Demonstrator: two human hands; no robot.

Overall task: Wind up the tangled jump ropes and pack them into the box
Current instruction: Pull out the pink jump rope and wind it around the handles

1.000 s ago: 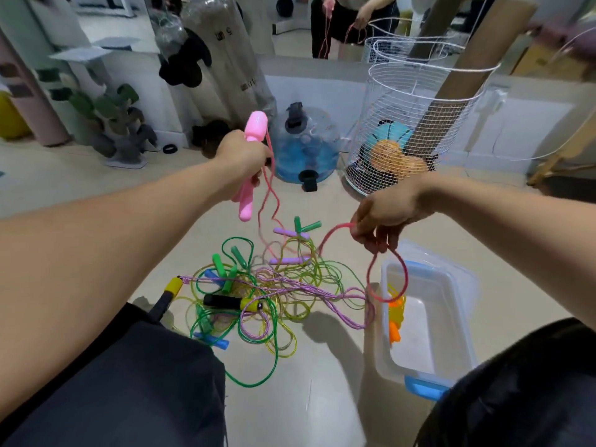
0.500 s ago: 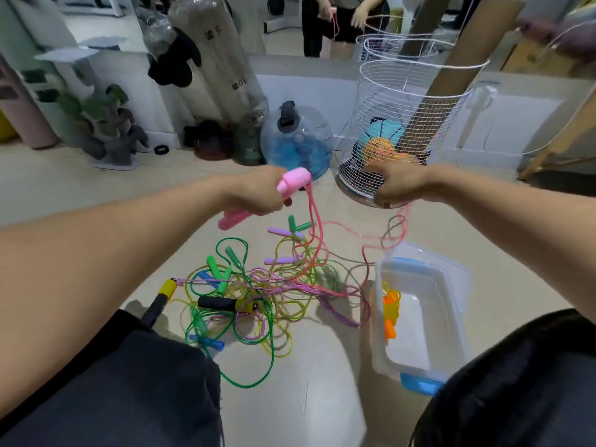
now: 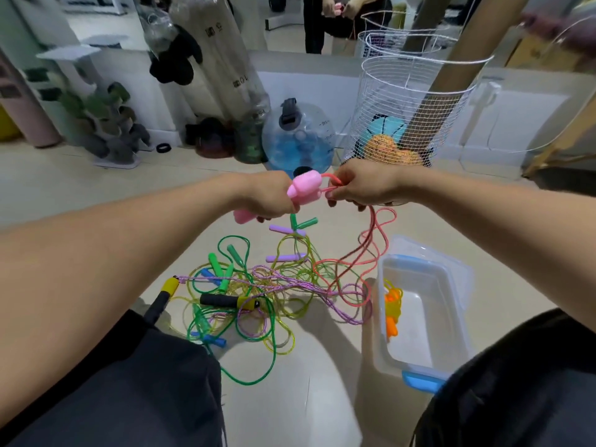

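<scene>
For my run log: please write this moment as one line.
left hand: holds pink handles | right hand: pinches pink rope | box: one orange rope inside | pile: tangled

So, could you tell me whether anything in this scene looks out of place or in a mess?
Yes: the jump ropes lie knotted in a heap on the floor, handles pointing every way. The pink rope trails loose from the right hand into it. The box holds one orange-handled rope.
</scene>
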